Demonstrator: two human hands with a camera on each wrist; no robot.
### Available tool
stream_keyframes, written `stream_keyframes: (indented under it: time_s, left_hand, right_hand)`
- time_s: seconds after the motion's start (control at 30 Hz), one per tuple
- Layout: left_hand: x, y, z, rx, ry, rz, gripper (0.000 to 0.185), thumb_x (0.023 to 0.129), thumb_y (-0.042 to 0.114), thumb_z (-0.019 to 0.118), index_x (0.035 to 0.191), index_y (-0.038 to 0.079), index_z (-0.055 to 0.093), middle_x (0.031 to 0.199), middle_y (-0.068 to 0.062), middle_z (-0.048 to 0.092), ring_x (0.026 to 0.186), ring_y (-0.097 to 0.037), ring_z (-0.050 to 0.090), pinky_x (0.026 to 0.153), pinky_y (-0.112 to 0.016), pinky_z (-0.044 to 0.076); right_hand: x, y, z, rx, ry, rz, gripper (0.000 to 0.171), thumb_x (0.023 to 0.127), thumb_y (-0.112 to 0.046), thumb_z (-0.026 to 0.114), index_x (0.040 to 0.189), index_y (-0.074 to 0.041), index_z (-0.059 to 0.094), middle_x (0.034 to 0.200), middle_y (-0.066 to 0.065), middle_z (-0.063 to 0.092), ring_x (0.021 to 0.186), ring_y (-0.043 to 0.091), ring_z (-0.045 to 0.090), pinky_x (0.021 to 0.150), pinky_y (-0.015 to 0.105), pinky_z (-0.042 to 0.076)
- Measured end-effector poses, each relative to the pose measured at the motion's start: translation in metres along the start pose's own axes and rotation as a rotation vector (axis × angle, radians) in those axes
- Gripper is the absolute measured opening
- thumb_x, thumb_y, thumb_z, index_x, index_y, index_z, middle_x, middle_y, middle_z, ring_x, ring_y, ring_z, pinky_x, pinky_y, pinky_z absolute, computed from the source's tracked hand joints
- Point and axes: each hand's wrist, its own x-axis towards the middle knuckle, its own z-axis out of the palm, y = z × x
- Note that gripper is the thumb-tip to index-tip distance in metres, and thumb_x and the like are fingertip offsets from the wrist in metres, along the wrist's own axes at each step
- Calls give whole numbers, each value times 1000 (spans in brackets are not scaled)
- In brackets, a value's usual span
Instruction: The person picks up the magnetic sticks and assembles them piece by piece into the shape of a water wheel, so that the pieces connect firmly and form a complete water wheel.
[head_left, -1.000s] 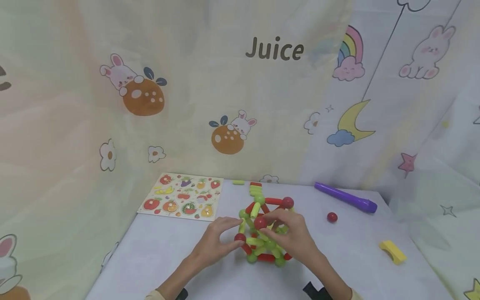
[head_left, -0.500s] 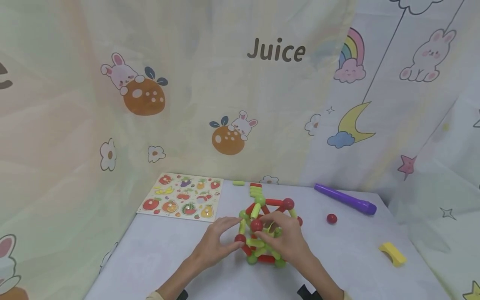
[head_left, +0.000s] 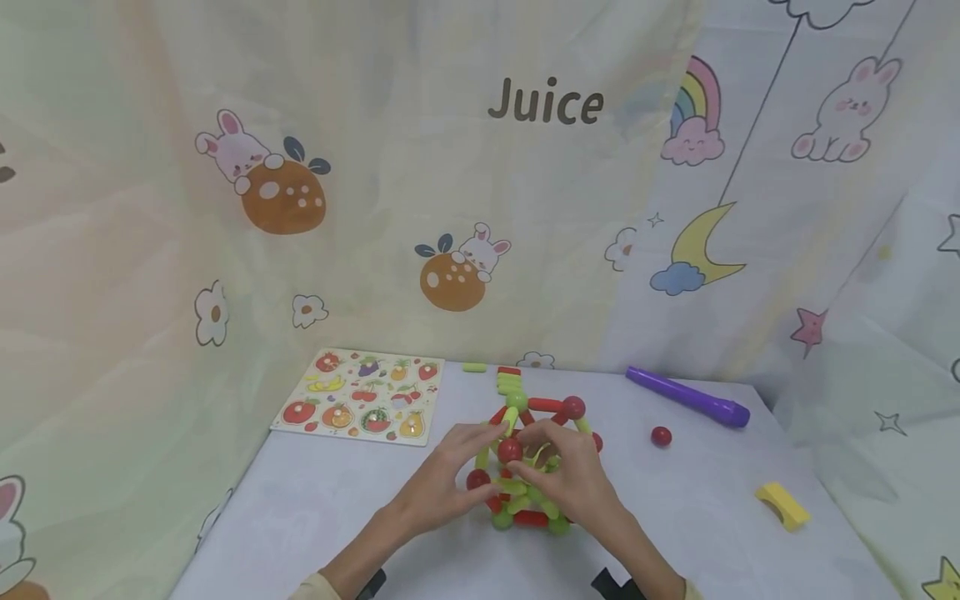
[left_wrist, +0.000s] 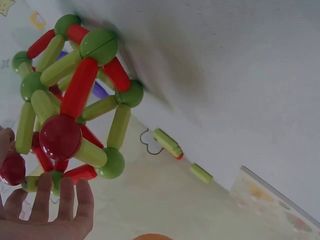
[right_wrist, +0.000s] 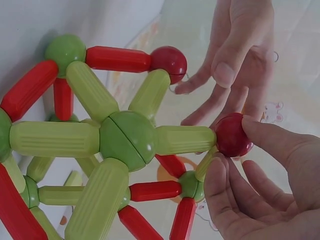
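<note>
A frame of green and red magnetic rods joined by balls [right_wrist: 127,140] stands on the white table in front of me. My right hand [head_left: 573,479] pinches a red ball [right_wrist: 234,135] between thumb and fingers, at the end of a light green rod [right_wrist: 185,139]. Beside the frame's near left side is my left hand [head_left: 446,479], fingers fairly straight and holding nothing. Its fingertips reach toward the pinched ball. A second red ball [left_wrist: 60,136], fixed on a corner of the frame, lies between the left thumb and fingers in the head view.
Behind the frame lie several loose rods [head_left: 509,382]. A fruit puzzle board [head_left: 405,439] is at the back left. To the right are a loose red ball [head_left: 661,436], a purple toy microphone [head_left: 690,397] and a yellow arch block [head_left: 783,506]. Printed cloth hangs behind the table.
My right hand has shifted slightly left and down with the pinched red ball. The left hand's fingers have moved up and right, off the corner ball toward the pinched one.
</note>
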Motion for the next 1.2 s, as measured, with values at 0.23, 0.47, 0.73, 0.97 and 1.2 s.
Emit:
stream_keyframes:
  time_s: [0.23,0.47,0.73,0.97,1.2]
  left_hand:
    - [3,3,4,-18,-21,3,77,95,25,86,163,27,49,158,8,55,143,-18,50,111,-41,54]
    - [5,4,6,-34,-26,20,77,96,28,85,163,25,49,156,6,57,140,-19,54,111,-45,54]
    - [8,3,7,-103,13,-29,67,100,31,80,161,25,52,150,7,63,125,-19,59,100,-42,59]
    - [11,3,8,-149,71,-3,48,102,28,78,148,23,67,141,9,71,113,-26,64,90,-35,60]
    - [12,3,8,-169,89,12,41,102,25,77,143,23,71,124,11,75,106,-27,64,87,-36,61]
  right_hand:
    - [-1,1,-3,16,5,13,32,83,-13,95,109,-11,77,100,-1,80,81,20,74,73,35,66]
    - [-2,1,-5,30,18,-7,31,80,-9,95,106,-11,77,97,-1,80,79,10,74,73,35,66]
    - [-1,7,-6,70,0,-3,27,83,-14,94,103,-11,77,95,-1,80,78,9,74,72,38,66]
    - [-1,17,-6,96,-26,-40,30,84,-16,94,108,-13,77,100,-2,80,84,12,75,75,40,66]
    - [-9,29,-1,89,-49,23,38,84,-21,95,117,-16,77,107,-4,80,87,18,74,78,37,66]
